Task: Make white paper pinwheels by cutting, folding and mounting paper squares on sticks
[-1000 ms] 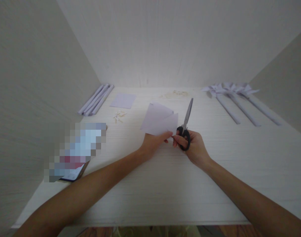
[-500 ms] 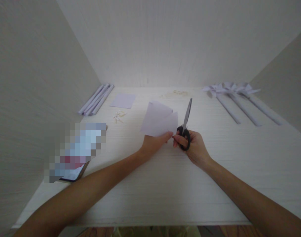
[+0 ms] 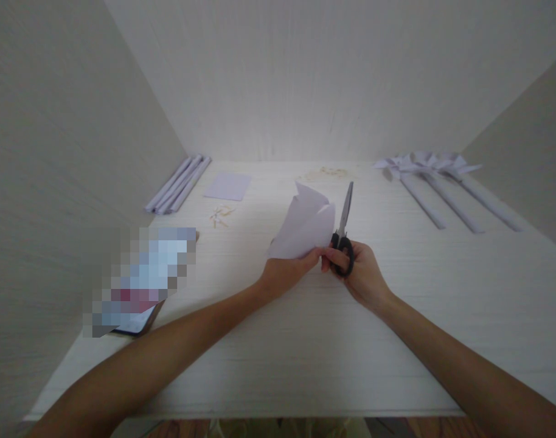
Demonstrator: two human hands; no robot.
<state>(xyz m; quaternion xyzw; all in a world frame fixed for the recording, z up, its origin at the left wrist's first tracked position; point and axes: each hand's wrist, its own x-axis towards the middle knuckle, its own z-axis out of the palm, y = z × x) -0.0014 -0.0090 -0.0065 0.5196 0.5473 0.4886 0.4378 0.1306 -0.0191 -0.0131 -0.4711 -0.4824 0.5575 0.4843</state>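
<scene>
At the bottom of the frame, the near edge of the white surface (image 3: 287, 389) is seen, with a strip of wooden floor (image 3: 182, 428) below it. At the lower left lies a phone (image 3: 141, 317); its screen is mostly blurred by blocks, so any writing on it cannot be read.

In the centre, the two hands are close together, with their fingertips meeting at the lower right corner of a white sheet of paper (image 3: 306, 225). The left hand (image 3: 284, 275) holds this sheet from below; the sheet is bent and has cuts at its upper side. The right hand (image 3: 364, 267) keeps black-handled scissors (image 3: 342, 235) around its fingers, blades together and pointing to the top, while its thumb and finger pinch near the paper corner.

Left of centre are small pale sticks (image 3: 222, 216), and behind them a square sheet (image 3: 227, 186). At the upper left, paper rolls (image 3: 177, 185) lie side by side. At the upper right are three paper pinwheels (image 3: 435, 176) on rolled stems. Farther, near the back wall (image 3: 278, 79), lie pale small pieces (image 3: 330, 173), too tiny to identify.
</scene>
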